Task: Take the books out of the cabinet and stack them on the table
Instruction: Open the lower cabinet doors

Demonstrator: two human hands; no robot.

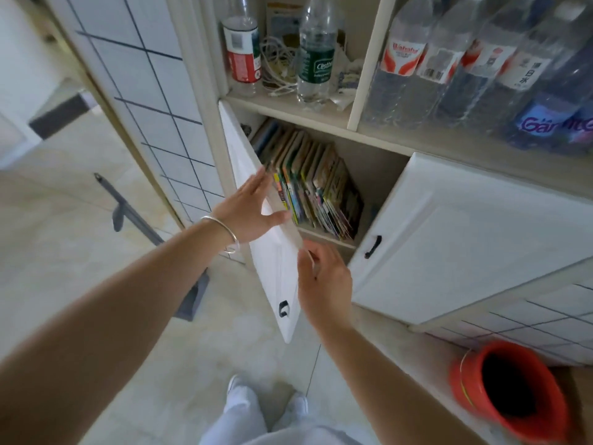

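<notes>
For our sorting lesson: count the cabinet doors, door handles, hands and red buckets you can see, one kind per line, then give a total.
Doors: 2, left door and right door
Handles: 2, and
Hands: 2, left hand and right hand
Red bucket: 1
Total: 7

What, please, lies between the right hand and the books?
In the head view, only the open cabinet's front shelf edge separates the right hand from the books.
</notes>
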